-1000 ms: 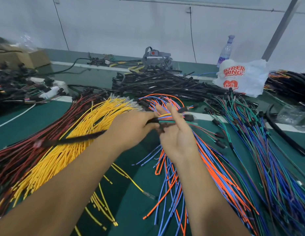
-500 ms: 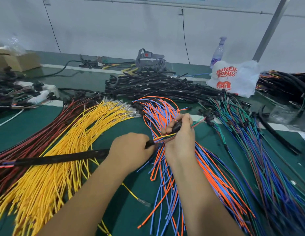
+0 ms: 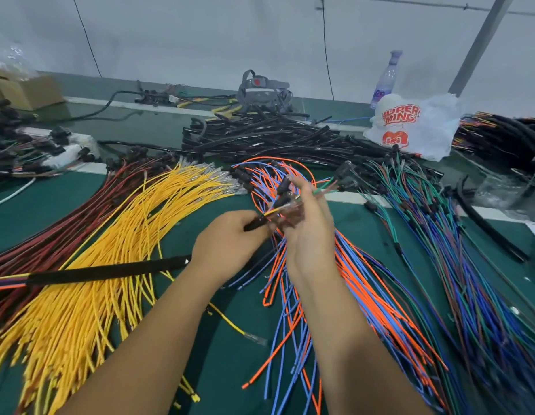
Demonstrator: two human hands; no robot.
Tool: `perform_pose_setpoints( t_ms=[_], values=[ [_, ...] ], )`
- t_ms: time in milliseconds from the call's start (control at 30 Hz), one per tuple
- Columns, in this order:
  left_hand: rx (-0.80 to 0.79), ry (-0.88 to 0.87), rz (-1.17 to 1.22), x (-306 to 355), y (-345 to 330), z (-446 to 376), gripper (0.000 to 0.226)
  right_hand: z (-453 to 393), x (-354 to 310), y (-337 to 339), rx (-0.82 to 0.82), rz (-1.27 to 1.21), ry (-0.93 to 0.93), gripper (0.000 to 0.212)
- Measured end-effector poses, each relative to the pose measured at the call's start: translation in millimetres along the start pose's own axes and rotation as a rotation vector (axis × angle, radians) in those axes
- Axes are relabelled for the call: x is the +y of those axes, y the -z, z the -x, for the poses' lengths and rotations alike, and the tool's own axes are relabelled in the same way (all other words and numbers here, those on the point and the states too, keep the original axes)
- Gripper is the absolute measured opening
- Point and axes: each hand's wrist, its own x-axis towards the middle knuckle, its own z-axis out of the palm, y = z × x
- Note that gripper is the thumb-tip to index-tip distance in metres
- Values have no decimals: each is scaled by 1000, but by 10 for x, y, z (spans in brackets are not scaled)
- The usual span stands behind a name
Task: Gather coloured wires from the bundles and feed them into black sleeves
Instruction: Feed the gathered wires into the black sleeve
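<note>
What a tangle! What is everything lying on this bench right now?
Yellow wires: large bundle, yellow, left of centre.
Red wires: bundle, dark red, far left.
Orange and blue wires: bundle, under the hands.
Green and blue wires: bundle, right.
Sleeve pile: many, black, behind the bundles.
Black sleeve: one, wires through it, across the yellow wires.
Plastic bag: one, white with red print, back right.
Bottle: one, clear, behind the bag.
Cardboard box: one, brown, back left.
Left hand: grips the sleeve.
Right hand: pinches wire ends.
</note>
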Motion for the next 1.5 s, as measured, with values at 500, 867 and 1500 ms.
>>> perform_pose_setpoints(
  t_ms=[500, 867, 1500],
  values=[
    [-26, -15, 603, 46, 62, 69, 32, 23, -73, 71, -79, -29, -18, 21],
    [-15, 74, 696, 90, 69, 42, 19, -10, -13, 46, 63, 50, 69, 12],
    [134, -140, 544, 39, 55, 53, 32, 50, -33, 8, 22, 104, 98, 14]
  ],
)
